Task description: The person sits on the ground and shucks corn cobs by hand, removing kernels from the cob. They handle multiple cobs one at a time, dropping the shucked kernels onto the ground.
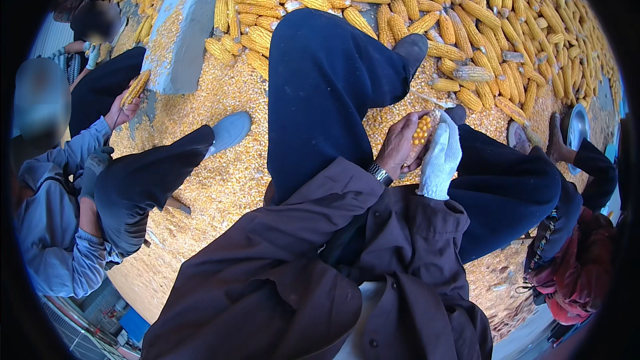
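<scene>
We grip corn cob (421, 130) between knees: bare left hand (399, 145) wrapped round it, white-gloved right hand (441, 157) closed on it, probably. Loose kernels (220, 180) left of cob; cob pile (467, 7) beyond it.

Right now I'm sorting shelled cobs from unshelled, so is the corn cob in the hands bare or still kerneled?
Still kerneled: yellow kernels show on the corn cob between the left hand and gloved right hand.

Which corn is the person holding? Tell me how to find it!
Find the big cob pile at the top, then come down between the dark-trousered knees. There the bare left hand and white-gloved right hand hold one cob. It alone is off the ground.
</scene>
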Demonstrator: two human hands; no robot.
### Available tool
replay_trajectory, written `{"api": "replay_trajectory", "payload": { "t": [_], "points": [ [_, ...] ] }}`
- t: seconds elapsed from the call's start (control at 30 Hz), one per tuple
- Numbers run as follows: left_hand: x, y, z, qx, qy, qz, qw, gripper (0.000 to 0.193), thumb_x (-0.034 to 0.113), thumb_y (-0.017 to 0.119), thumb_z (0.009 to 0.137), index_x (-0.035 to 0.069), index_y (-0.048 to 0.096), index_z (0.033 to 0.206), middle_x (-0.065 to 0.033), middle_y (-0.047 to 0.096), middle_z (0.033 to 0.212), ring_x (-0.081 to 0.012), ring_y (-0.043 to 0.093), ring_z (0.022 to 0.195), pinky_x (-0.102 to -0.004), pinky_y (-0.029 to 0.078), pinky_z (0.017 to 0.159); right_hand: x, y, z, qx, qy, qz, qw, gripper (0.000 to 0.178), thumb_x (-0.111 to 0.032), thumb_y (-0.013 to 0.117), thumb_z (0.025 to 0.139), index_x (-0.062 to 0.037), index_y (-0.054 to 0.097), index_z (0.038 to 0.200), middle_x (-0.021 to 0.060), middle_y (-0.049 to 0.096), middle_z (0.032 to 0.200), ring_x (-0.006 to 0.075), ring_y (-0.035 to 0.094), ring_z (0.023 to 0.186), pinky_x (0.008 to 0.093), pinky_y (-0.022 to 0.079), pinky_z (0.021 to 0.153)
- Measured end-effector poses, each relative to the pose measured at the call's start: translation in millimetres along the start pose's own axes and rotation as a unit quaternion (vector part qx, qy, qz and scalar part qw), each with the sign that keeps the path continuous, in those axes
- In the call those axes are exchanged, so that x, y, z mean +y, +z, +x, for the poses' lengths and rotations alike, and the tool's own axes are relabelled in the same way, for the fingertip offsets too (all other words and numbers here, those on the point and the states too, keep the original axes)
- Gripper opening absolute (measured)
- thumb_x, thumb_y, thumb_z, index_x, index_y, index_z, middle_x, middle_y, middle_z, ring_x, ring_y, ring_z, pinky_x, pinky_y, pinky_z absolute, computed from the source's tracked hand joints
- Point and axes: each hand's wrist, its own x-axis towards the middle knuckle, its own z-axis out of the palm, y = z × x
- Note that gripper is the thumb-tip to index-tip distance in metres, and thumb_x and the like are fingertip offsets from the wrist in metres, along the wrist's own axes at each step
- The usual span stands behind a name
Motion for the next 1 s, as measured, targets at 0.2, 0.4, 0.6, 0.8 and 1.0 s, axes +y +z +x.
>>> {"api": "replay_trajectory", "payload": {
  "t": [0.2,0.4,0.6,0.8,1.0],
  "points": [
    [-16,-12,14,0.04,0.12,0.173,0.977,0.044,0.036,0.032,0.097,0.002,0.049,0.12,-0.0077,0.058,0.098,-0.0103,0.056,0.08,-0.023,0.046,0.07,-5,5,-1,0.007,-0.018,-0.088,0.996,0.031,-0.017,0.049,0.091,0.0015,0.052,0.116,0.0174,0.06,0.108,0.0239,0.058,0.099,0.0315,0.044,0.085],
    [-10,-2,3,0.057,0.168,0.336,0.925,0.045,0.037,0.034,0.097,0.001,0.05,0.118,-0.0096,0.059,0.097,-0.0127,0.056,0.085,-0.0258,0.044,0.074,2,9,-1,0.024,-0.031,-0.096,0.995,0.031,-0.014,0.046,0.091,-0.004,0.051,0.119,0.0206,0.061,0.1,0.0303,0.061,0.091,0.0336,0.046,0.079],
    [-1,3,-5,0.048,0.145,0.368,0.917,0.044,0.037,0.034,0.097,0.001,0.05,0.117,-0.0119,0.06,0.093,-0.0136,0.057,0.082,-0.0264,0.044,0.072,-4,10,1,0.049,-0.025,-0.079,0.995,0.033,-0.011,0.038,0.091,-0.0026,0.048,0.122,0.0185,0.06,0.105,0.0257,0.059,0.096,0.0322,0.044,0.083],
    [-21,-6,11,0.045,0.262,0.303,0.915,0.043,0.035,0.033,0.097,0.001,0.05,0.117,-0.0076,0.06,0.091,-0.0125,0.057,0.076,-0.0244,0.045,0.069,8,7,5,0.055,-0.023,-0.008,0.998,0.032,-0.008,0.037,0.091,0.0016,0.051,0.118,0.0155,0.057,0.113,0.0228,0.054,0.104,0.0318,0.04,0.09],
    [-17,-12,12,0.035,0.121,0.171,0.977,0.045,0.037,0.033,0.097,0.0,0.05,0.116,-0.0111,0.058,0.105,-0.0151,0.055,0.098,-0.0265,0.042,0.087,1,6,-7,0.037,-0.017,-0.013,0.999,0.031,-0.017,0.044,0.094,0.0022,0.052,0.116,0.0152,0.057,0.111,0.021,0.055,0.102,0.0299,0.042,0.088]
  ]
}}
